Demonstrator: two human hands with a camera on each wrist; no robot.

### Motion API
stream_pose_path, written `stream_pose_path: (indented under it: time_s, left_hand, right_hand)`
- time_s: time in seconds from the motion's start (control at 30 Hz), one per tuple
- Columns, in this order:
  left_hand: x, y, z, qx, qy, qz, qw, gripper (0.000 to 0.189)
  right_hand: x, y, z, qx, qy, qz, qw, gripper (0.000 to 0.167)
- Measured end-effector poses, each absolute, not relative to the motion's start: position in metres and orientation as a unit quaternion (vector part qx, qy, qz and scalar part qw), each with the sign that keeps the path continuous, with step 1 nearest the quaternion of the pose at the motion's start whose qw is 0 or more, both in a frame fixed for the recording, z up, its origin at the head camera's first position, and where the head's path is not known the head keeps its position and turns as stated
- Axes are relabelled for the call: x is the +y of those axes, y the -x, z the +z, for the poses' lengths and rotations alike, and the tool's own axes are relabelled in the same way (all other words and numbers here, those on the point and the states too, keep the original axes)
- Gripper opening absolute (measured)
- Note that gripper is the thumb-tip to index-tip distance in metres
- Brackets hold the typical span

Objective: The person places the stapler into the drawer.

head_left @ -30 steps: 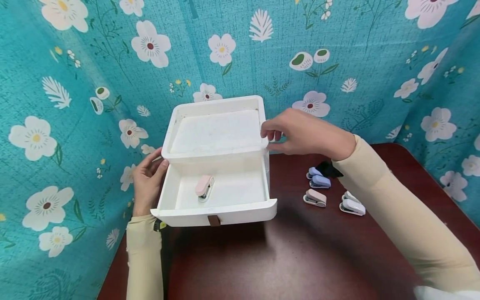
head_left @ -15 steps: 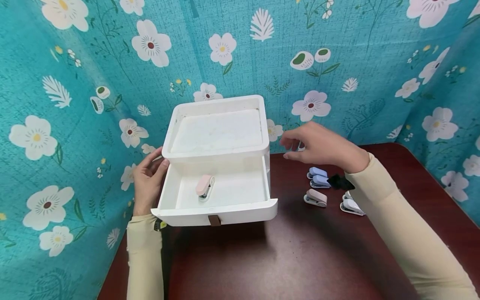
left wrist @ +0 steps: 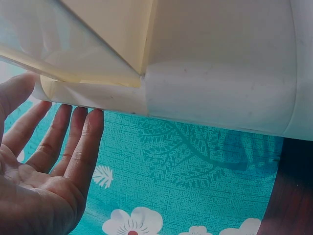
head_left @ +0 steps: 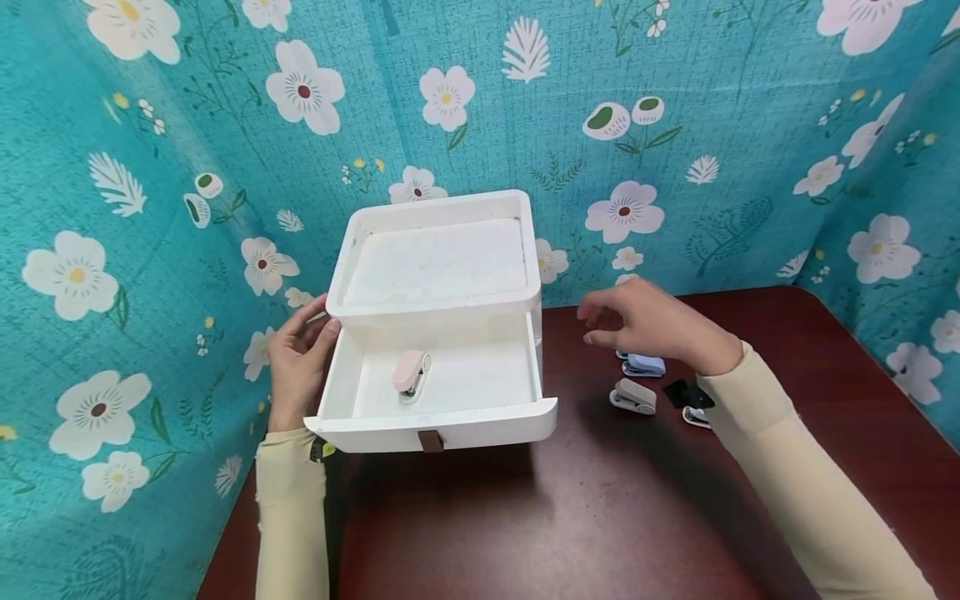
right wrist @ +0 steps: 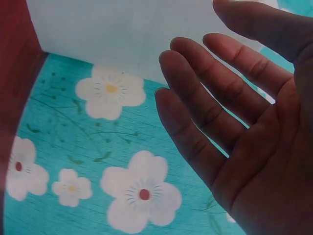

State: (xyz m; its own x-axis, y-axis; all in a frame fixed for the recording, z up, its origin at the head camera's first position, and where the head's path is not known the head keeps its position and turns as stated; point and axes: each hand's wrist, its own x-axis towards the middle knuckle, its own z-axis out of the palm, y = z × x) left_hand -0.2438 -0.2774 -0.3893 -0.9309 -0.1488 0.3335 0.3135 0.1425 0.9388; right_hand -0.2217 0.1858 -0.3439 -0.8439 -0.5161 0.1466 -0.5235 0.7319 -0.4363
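A white drawer unit (head_left: 435,308) stands on the table, its drawer (head_left: 480,427) pulled out toward me. Inside the drawer lies a pink mini stapler (head_left: 411,373). My left hand (head_left: 298,358) is at the unit's left side; in the left wrist view its nearly straight fingertips (left wrist: 93,117) rest along the edge of the white wall. To the right of the unit, my right hand (head_left: 637,321) hovers with loosely bent fingers and holds nothing. Below it on the table are a blue stapler (head_left: 643,365), partly covered by the hand, and a pinkish stapler (head_left: 633,397).
A white stapler (head_left: 696,417) shows partly from under the right sleeve (head_left: 765,425). The unit's top is a shallow tray with a raised rim (head_left: 435,312). A teal flowered curtain (head_left: 480,108) hangs behind and at both sides of the dark red table (head_left: 600,517).
My right hand has left the unit's right front corner and moved right and down, over toward the staplers. My left hand, the drawer and the stapler in it have stayed in place.
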Motion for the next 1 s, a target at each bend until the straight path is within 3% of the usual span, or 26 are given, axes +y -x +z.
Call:
stream_pose_path:
  time_s: [1.0]
  left_hand:
    - [-0.276, 0.243, -0.389, -0.736, 0.047, -0.652, 0.175, 0.042]
  right_hand:
    - [0.222, 0.208, -0.427, -0.938, -0.215, 0.270, -0.022, 0.020]
